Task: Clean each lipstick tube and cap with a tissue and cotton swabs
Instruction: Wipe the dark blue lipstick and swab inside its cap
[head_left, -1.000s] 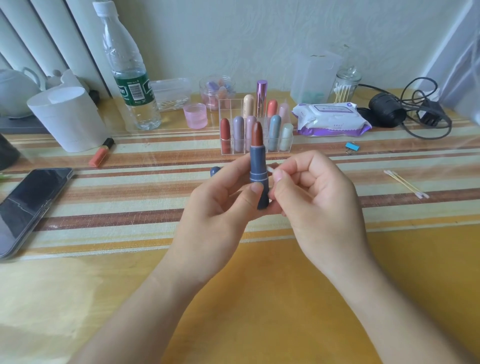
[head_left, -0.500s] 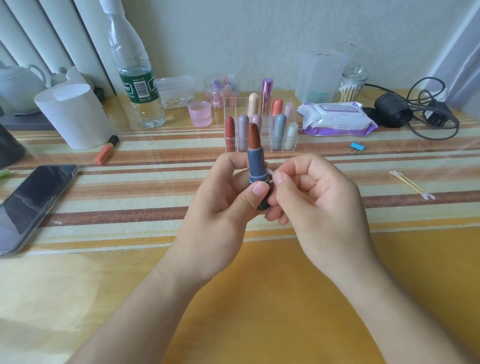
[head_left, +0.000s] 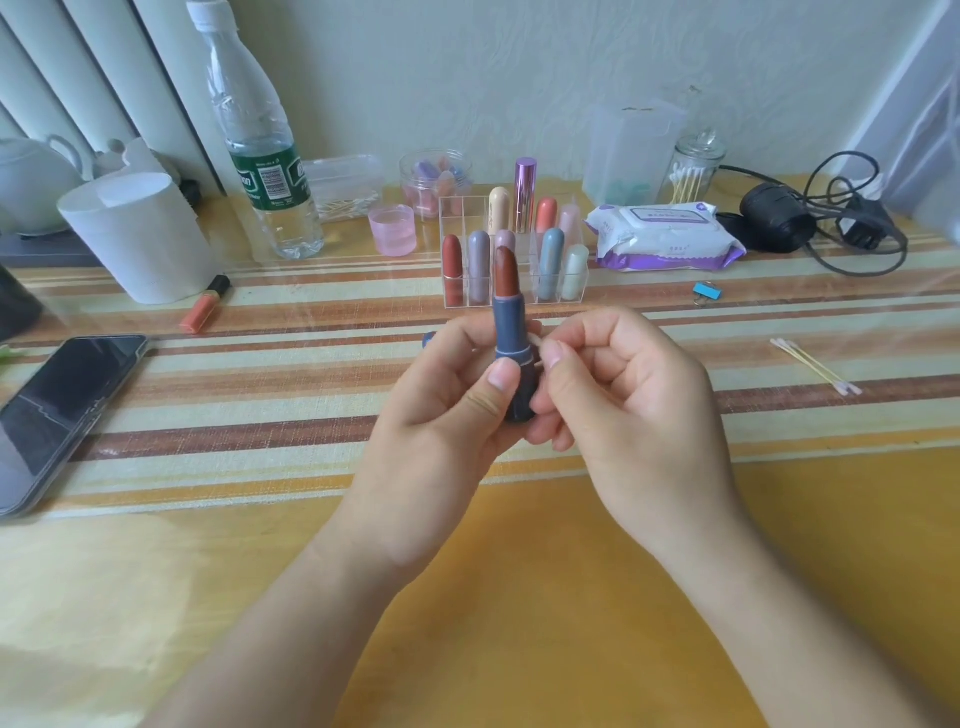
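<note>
My left hand (head_left: 447, 405) grips an uncapped blue lipstick tube (head_left: 511, 338) upright over the table, its brown bullet raised. My right hand (head_left: 623, 395) pinches a cotton swab (head_left: 541, 358) against the tube's right side at the collar; only a short bit of the stick shows. The tube's blue cap (head_left: 428, 339) peeks out behind my left fingers. A clear organizer (head_left: 514, 260) behind holds several capped lipsticks. Two used swabs (head_left: 813, 366) lie on the right.
A wet-wipes pack (head_left: 660, 236) and a jar of swabs (head_left: 693, 171) stand at the back right beside a black cable (head_left: 831, 218). A water bottle (head_left: 262, 156), pink cup (head_left: 393, 228), white roll (head_left: 137, 239), orange lip tube (head_left: 204, 304) and phone (head_left: 57, 410) sit to the left.
My left hand has turned the tube slightly and its thumb has slid up the barrel. My right hand stays pressed to the tube's side with the swab.
</note>
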